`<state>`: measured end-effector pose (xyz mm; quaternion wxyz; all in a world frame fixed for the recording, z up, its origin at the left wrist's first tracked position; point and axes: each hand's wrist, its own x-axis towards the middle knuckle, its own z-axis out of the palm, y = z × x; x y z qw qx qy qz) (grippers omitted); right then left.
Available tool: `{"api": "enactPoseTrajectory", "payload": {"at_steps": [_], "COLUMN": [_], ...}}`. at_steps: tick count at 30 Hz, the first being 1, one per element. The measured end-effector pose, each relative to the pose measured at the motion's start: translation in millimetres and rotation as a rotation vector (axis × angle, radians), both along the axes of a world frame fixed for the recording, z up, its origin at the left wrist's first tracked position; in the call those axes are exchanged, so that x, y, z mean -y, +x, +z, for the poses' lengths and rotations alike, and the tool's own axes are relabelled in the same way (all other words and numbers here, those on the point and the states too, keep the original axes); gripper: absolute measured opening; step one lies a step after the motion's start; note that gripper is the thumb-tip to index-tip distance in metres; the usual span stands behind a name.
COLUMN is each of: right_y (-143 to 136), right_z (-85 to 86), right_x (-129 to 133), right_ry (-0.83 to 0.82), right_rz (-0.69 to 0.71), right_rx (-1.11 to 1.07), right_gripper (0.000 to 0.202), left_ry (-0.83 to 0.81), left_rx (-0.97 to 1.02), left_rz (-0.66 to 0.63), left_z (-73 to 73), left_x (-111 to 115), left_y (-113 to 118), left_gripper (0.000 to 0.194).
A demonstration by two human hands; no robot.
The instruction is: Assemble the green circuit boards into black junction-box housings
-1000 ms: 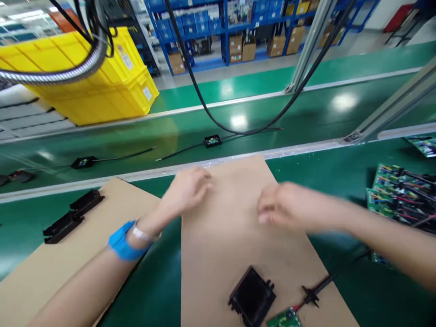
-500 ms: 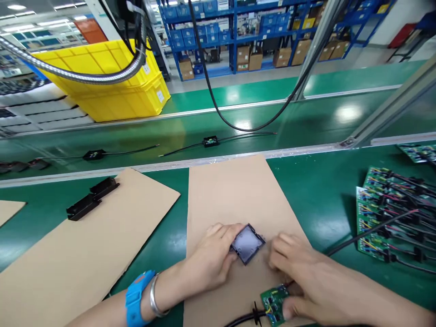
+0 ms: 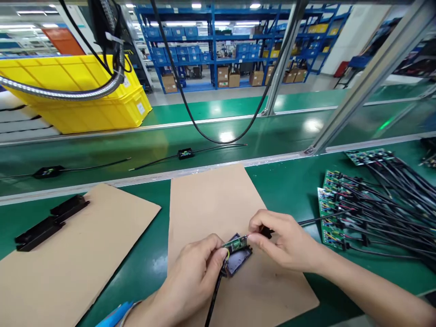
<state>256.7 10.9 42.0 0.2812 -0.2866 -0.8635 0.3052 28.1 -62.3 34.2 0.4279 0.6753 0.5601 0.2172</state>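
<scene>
Both of my hands grip a small green circuit board [image 3: 235,245] by its two ends, tilted on edge above the cardboard. My left hand [image 3: 200,265] pinches the end from which a black cable [image 3: 214,295] runs down toward me. At the other end, the fingers of my right hand [image 3: 279,238] are closed on the board's edge, with a second black cable leading off to the right. Directly beneath the board lies a shallow dark plastic case [image 3: 238,261], its pale inside facing up and partly covered by the board.
A cardboard sheet [image 3: 207,200] lies under my hands; another cardboard sheet [image 3: 112,227] at left bears black plastic housings [image 3: 51,222]. Several wired circuit boards [image 3: 332,209] are piled at right. Beyond the metal rail sits a cased board [image 3: 185,153]. A black cable [image 3: 200,131] hangs down ahead.
The circuit board has been lifted off the cardboard and brought over the case. My left hand has let go of the case and now grips the board. The view has shifted right.
</scene>
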Motion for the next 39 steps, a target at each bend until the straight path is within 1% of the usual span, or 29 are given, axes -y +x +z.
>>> {"api": "enactPoseTrajectory", "payload": {"at_steps": [3, 4, 5, 7, 9, 11, 12, 13, 15, 17, 19, 20, 22, 23, 24, 25, 27, 29, 32, 36, 39], "right_y": [0, -2, -5, -14, -27, -39, -43, -45, -43, -35, -27, -23, -19, -19, -19, -19, -21, -23, -26, -29, -32], "right_z": [4.8, 4.7, 3.7, 0.2, -3.6, -5.4, -5.2, -4.5, -2.4, -2.0, -5.1, -7.7, -13.7, -16.1, -17.8, -18.6, -18.2, -17.7, -22.3, -33.2, -35.1], "right_x": [-5, -5, -5, -4, 2, 10, 13, 15, 15, 9, 1, -4, -12, -15, -18, -21, -25, -27, -24, -15, -10], "right_ry": [0.040, 0.065, 0.088, 0.151, 0.304, 0.505, 0.578, 0.611, 0.561, 0.444, 0.351, 0.322, 0.276, 0.255, 0.235, 0.222, 0.215, 0.227, 0.238, 0.277, 0.325], "right_rz": [-0.012, -0.023, -0.037, -0.075, -0.126, -0.154, -0.141, -0.105, 0.015, 0.131, 0.225, 0.263, 0.326, 0.346, 0.356, 0.357, 0.357, 0.378, 0.415, 0.341, 0.300], "right_rx": [-0.002, 0.008, 0.029, 0.109, 0.247, 0.392, 0.448, 0.488, 0.530, 0.555, 0.572, 0.580, 0.598, 0.610, 0.622, 0.632, 0.641, 0.627, 0.605, 0.630, 0.639], "right_gripper": [0.010, 0.010, 0.010, 0.012, 0.014, 0.017, 0.018, 0.018, 0.021, 0.023, 0.023, 0.022, 0.021, 0.021, 0.020, 0.020, 0.020, 0.020, 0.009, 0.005, 0.009], "left_ry": [-0.266, -0.329, -0.342, -0.245, -0.110, -0.055, -0.046, -0.045, -0.078, -0.108, -0.072, -0.032, 0.035, 0.051, 0.062, 0.074, 0.104, 0.121, 0.112, 0.156, 0.145], "left_rx": [0.290, 0.335, 0.319, 0.151, -0.034, -0.123, -0.140, -0.145, -0.144, -0.186, -0.270, -0.326, -0.430, -0.470, -0.496, -0.504, -0.477, -0.427, -0.348, -0.283, -0.279], "left_rz": [0.015, 0.012, 0.013, 0.024, 0.034, 0.022, 0.016, 0.011, -0.010, -0.025, -0.022, -0.014, -0.017, -0.037, -0.061, -0.087, -0.119, -0.122, -0.119, -0.111, -0.116], "left_z": [-2.2, -2.8, -3.3, -3.5, -2.7, -1.5, -0.9, -0.4, 0.3, -0.2, -2.7, -4.8, -10.1, -13.0, -15.8, -18.3, -22.2, -24.6, -26.5, -29.2, -32.0], "left_x": [-5, -6, -8, -11, -15, -19, -20, -21, -20, -15, -7, -3, 2, 3, 3, 2, -1, -5, -8, -8, -7], "left_y": [1, 2, 4, 10, 15, 18, 17, 16, 11, 6, 5, 5, 8, 9, 9, 9, 6, 1, -5, -8, -8], "left_gripper": [0.033, 0.034, 0.035, 0.033, 0.027, 0.024, 0.023, 0.024, 0.028, 0.026, 0.022, 0.031, 0.058, 0.063, 0.061, 0.053, 0.043, 0.043, 0.045, 0.046, 0.047]}}
